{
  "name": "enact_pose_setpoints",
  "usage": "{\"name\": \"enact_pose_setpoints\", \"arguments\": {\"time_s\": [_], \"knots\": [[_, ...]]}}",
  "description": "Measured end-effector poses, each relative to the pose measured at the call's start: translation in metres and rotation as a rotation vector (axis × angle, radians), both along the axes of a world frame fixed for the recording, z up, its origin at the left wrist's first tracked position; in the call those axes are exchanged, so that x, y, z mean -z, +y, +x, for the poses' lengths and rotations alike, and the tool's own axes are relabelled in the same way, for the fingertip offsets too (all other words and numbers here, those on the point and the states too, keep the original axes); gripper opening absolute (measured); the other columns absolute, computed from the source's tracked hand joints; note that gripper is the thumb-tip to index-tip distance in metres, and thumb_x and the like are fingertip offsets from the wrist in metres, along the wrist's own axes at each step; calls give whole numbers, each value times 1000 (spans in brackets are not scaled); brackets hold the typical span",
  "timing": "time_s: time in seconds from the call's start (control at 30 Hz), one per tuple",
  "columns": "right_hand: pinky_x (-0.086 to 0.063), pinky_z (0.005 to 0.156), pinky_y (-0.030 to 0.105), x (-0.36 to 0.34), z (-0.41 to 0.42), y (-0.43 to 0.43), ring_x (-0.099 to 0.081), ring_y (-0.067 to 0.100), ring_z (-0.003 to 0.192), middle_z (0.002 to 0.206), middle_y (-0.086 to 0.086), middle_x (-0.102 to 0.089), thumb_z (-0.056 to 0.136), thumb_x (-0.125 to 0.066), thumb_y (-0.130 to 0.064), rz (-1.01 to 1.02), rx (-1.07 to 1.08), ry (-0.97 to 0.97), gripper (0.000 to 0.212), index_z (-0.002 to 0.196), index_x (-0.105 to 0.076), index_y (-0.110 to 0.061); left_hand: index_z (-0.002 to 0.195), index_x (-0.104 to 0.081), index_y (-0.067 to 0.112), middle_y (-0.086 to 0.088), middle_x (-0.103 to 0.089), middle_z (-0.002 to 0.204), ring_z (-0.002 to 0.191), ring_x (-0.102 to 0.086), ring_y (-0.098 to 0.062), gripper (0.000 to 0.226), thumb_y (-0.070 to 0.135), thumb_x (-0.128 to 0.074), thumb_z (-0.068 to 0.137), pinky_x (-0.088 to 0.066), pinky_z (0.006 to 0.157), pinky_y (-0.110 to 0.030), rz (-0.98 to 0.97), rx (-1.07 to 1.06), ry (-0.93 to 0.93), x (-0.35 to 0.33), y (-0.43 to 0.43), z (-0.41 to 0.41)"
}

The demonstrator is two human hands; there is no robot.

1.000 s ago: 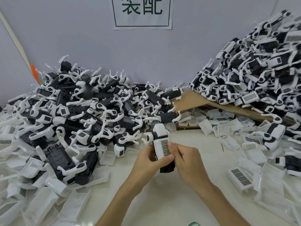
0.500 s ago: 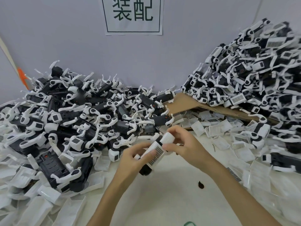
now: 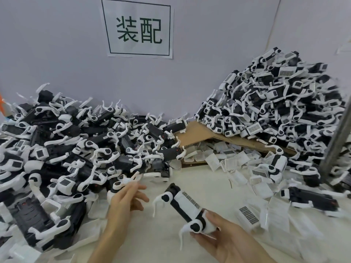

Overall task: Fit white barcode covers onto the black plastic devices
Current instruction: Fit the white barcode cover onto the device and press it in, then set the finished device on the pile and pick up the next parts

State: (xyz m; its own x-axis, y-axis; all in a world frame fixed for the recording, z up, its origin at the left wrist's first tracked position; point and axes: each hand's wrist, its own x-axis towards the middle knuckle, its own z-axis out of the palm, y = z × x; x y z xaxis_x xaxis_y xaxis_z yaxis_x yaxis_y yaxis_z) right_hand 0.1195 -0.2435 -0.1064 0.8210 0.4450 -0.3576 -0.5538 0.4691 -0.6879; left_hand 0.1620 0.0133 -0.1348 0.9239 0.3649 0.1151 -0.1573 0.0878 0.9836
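While curled (right hand (image 3: 228, 243)), fingers (image 3: 216, 220) round device (image 3: 182, 204)

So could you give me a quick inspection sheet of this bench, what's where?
Surface: white table, mostly buried.
Job's things: black device carrying a white barcode cover, in the right hand; left pile and right pile of devices; loose covers lie between them.
Clutter: cardboard sheet under the right pile.
Hands: left hand open, near the left pile; right hand grips the device's end.
Cables: nothing seen.
Surroundings: grey wall, paper sign, metal post at right.
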Motion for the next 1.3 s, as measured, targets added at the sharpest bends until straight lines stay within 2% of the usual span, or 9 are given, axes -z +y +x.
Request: {"name": "enact_pose_setpoints", "arguments": {"time_s": [0.17,0.3,0.4,0.5,0.63,0.93,1.03,1.17,1.3], "knots": [[-62,65,46,-27,22,-11,-74,35,71,101,30,-70,67,-76,-4,8,244,10,45,109,-67,11,85,-72,5,-10,-67,62,45,-49,-13,21,9,-57,100,-39,47,-20,154,16,48,10,-3,2],[-53,81,12,-142,92,-32,-66,-8,96,106,-17,-68,95,-66,-37,-619,517,-728,31,123,-60,-27,84,-72,0,-16,-67,60,43,-48,-18,21,5,-58,98,-41,45,-18,151,49,49,9,1,6],[-43,104,25,-249,175,-61,-51,15,130,150,-1,-43,100,-60,-25,-724,702,-963,67,156,-23,-23,82,-73,0,-20,-67,62,49,-49,-23,21,4,-59,97,-45,51,-24,161,53,49,13,-2,6],[-51,93,30,-301,229,-73,-60,26,121,158,10,-34,100,-46,-5,-787,801,-863,69,159,-15,-21,80,-73,-2,-22,-67,62,50,-50,-24,21,3,-59,96,-40,42,-13,185,36,29,9,-2,6],[-61,79,31,-239,209,-21,-72,13,80,129,7,-63,100,-52,-7,-965,528,-1079,40,140,-52,-15,82,-72,-2,-20,-67,62,49,-50,-23,21,2,-58,97,-41,44,-15,194,72,40,7,-6,7],[-44,61,14,-33,128,23,-71,10,73,95,-13,-71,98,-57,-12,-1075,-74,-1051,25,89,-69,-32,82,-70,0,-12,-66,58,41,-48,-13,22,-4,-54,98,-39,47,-22,237,55,45,8,-6,8],[-46,64,10,-8,125,33,-68,10,84,106,-16,-67,95,-63,-18,-1093,-64,-1028,18,102,-69,-34,83,-71,5,-11,-69,61,45,-50,-11,22,1,-56,99,-40,49,-22,283,49,50,10,-8,6],[-46,94,25,0,137,56,-49,2,115,138,-18,-38,86,-74,-35,-1206,-2,-1103,67,144,-40,-33,82,-70,6,-9,-68,61,46,-51,-9,22,1,-56,98,-40,48,-15,300,43,48,10,-8,5],[-45,99,33,-5,155,83,-45,10,128,147,-12,-32,79,-76,-34,-1265,-18,-1252,85,151,-30,-29,83,-70,5,-7,-67,59,46,-51,-9,22,1,-56,98,-39,48,-14,303,40,48,9,-8,4]]}}
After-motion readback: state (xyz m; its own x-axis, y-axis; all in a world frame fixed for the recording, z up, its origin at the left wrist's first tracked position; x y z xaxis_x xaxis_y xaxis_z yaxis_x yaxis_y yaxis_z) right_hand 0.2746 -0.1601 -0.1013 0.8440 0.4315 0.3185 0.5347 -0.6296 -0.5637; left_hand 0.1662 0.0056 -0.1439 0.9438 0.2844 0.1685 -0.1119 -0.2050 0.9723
